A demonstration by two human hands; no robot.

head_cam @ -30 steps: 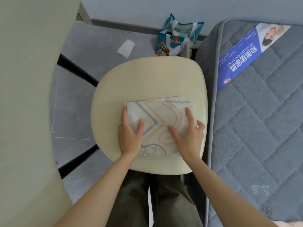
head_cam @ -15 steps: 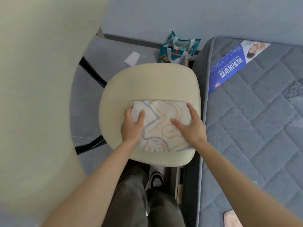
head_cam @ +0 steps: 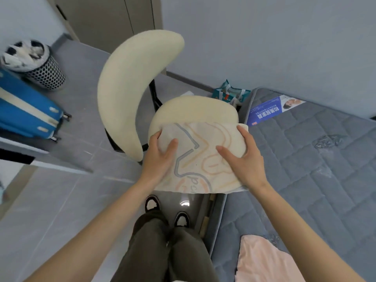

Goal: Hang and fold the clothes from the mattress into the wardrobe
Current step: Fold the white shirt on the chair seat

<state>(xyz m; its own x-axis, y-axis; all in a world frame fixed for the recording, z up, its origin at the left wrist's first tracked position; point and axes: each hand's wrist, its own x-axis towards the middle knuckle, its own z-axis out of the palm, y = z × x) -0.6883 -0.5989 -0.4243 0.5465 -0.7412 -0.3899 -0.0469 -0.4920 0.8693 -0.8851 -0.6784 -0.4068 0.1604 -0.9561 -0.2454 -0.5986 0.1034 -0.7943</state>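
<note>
Raised off the cream chair seat (head_cam: 195,108), the folded line-printed garment (head_cam: 200,153) is in the grip of left hand (head_cam: 160,157) and right hand (head_cam: 245,157); quilted mattress (head_cam: 315,171) bears a blue Chinese-lettered label (head_cam: 266,112).

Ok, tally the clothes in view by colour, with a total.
White folded printed cloth garment, gripped by left hand and right hand: 1
Pale pink cloth garment on the grey quilted mattress: 1
Total: 2

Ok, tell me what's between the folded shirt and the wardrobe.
The left hand and right hand grip the shirt. Between it and the tall doors beyond, likely the wardrobe, stands the chair's backrest; the doors look shut. Nothing else visible blocks the way.
</note>
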